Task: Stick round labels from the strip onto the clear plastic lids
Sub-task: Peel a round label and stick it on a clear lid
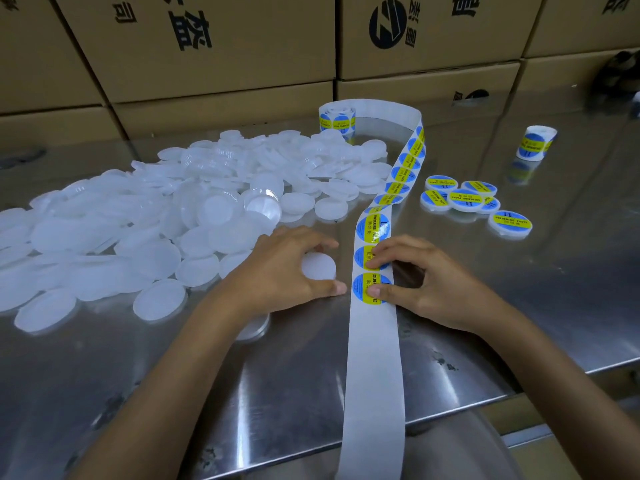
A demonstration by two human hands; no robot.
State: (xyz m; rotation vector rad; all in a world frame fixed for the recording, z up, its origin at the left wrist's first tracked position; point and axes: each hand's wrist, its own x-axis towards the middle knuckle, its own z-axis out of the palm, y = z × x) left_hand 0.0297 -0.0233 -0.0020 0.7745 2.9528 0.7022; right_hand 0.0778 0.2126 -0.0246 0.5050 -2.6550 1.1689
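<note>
A shiny steel worktop [467, 341] is seen, marked with dark scuffs and streaked with reflected light. Behind it, brown cardboard boxes [207, 46] printed with black characters and a round logo are stacked like a wall.

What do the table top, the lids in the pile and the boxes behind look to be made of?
Table top: looks like brushed stainless steel, since it is grey, streaked and mirrors the label rolls.
Lids: probably thin frosted plastic, milky and see-through with moulded rims.
Boxes: brown cardboard, matte, with printed black characters and visible flap seams.
</note>
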